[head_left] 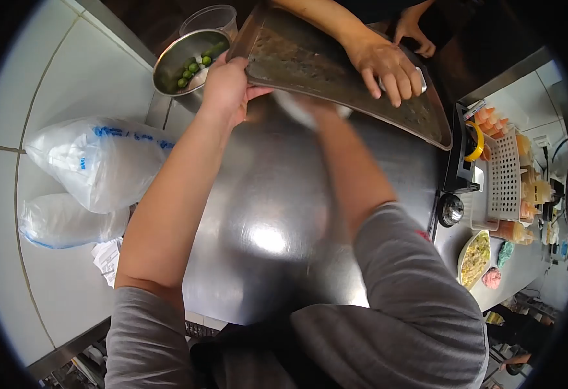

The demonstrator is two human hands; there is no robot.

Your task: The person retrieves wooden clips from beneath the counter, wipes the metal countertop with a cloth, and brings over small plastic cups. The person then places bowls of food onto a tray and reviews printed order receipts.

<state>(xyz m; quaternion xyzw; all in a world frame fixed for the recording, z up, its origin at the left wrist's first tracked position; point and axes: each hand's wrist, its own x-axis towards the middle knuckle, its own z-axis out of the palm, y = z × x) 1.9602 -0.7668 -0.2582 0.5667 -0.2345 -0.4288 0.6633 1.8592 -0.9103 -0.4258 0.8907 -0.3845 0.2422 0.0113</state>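
Observation:
A large, worn metal baking tray [310, 61] is held tilted above the steel counter [264, 220]. My left hand [227, 83] grips the tray's near left edge, thumb underneath. My right forearm reaches under the tray and is blurred. My right hand [315, 109] is mostly hidden beneath the tray, next to a blurred white thing [294, 109]; its fingers cannot be made out. Another person's hand [388, 65] presses on top of the tray with a small metal tool [421, 79] in it. That person's other hand [415, 29] is behind the tray's far edge.
A steel bowl [167, 65] with small green limes [193, 66] and a clear plastic cup [210, 18] stand at the far left. Two filled plastic bags [96, 159] [63, 220] lie on white tiles. At right are a white basket [504, 175] and a plate of food [475, 258].

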